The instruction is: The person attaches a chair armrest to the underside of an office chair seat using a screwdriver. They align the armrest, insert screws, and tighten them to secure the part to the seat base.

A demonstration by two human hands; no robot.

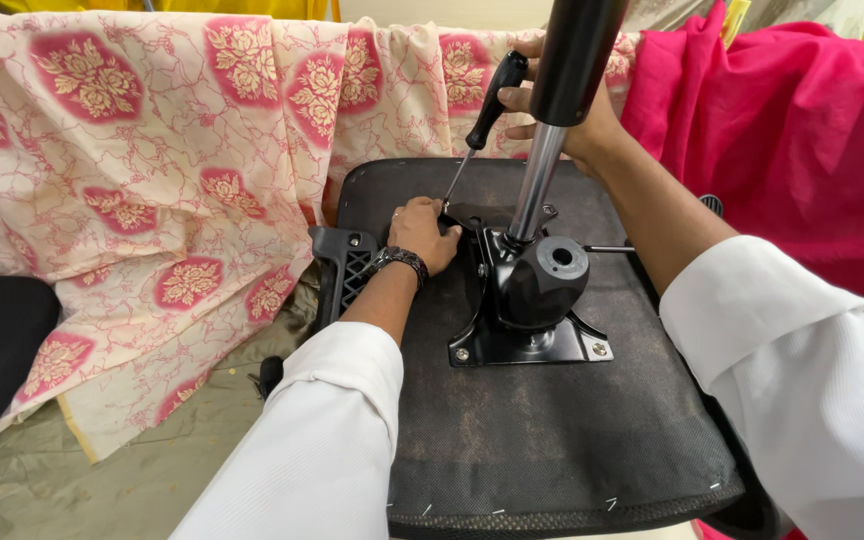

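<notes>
Hands: right (552, 110) tilts screwdriver (482, 125) tip-down-left toward left (422, 232).

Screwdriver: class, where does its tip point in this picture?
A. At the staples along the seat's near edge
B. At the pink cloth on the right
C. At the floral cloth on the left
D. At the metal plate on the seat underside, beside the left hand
D: the screwdriver, held by the right hand, slants down to the plate next to the left hand.
</notes>
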